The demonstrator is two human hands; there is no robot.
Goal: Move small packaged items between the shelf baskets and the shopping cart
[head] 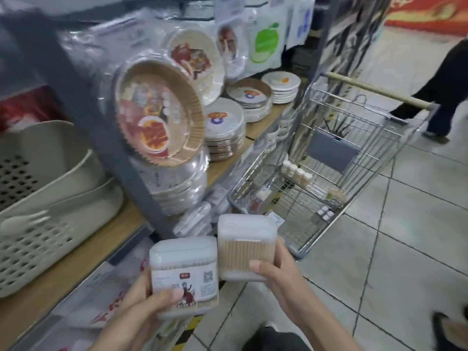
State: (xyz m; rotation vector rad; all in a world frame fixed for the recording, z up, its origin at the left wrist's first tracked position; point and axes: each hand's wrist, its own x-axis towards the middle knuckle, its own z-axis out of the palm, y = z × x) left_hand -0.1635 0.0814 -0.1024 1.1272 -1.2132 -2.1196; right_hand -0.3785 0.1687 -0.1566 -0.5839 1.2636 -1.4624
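Observation:
My left hand [141, 307] grips a clear plastic box of cotton swabs [184, 272] with a printed label facing me. My right hand [281, 277] holds a second clear swab box [247, 245], its wooden sticks showing through the side. Both boxes are held low in front of me, side by side and almost touching. The wire shopping cart [326, 171] stands ahead to the right on the tiled floor. Several small packaged items [298, 174] lie on its bottom, among them little white-capped bottles.
A shelf [76, 252] on my left carries beige perforated baskets [40, 224] and stacks of wrapped paper plates [162, 115]. Lower shelves hold more packets [195, 219]. A person in dark trousers [440, 92] walks past beyond the cart. My dark shoe [443, 325] shows at bottom right.

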